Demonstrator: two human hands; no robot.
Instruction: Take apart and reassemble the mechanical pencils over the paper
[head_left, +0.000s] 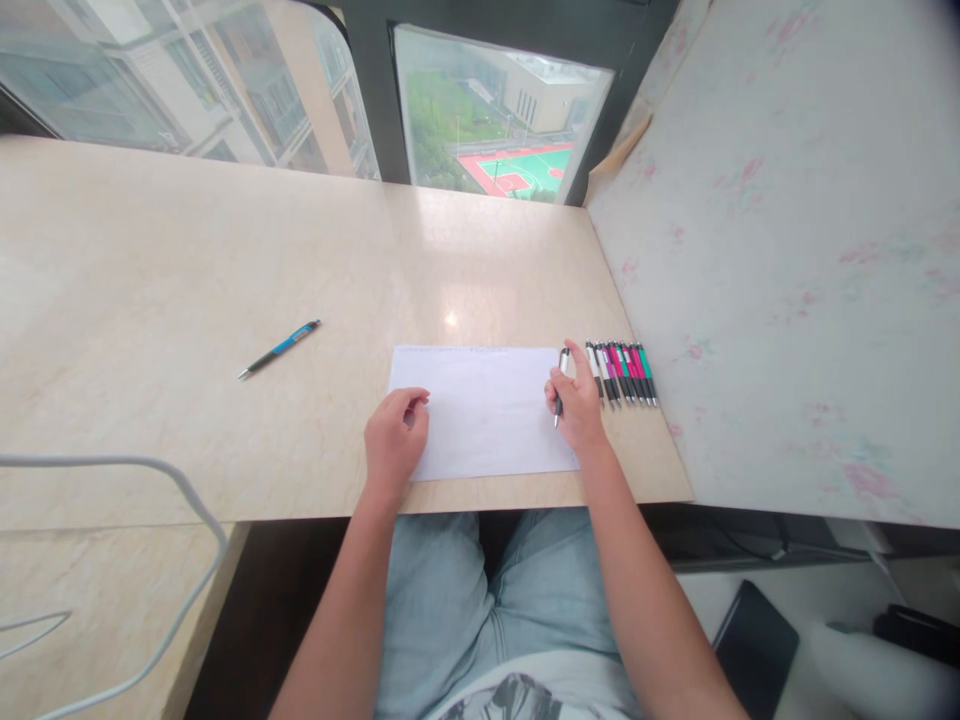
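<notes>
A white sheet of paper lies flat near the front edge of the beige stone table. My right hand is closed round a black and white pen, its tip down at the paper's right edge. My left hand rests on the paper's left edge with its fingers curled in and nothing visible in them. A row of several pens, pink, green and black, lies just right of my right hand.
A lone blue pen lies to the left on the table. A marbled wall rises along the table's right side. Windows stand behind. A white wire frame juts in at the lower left. My legs are under the table.
</notes>
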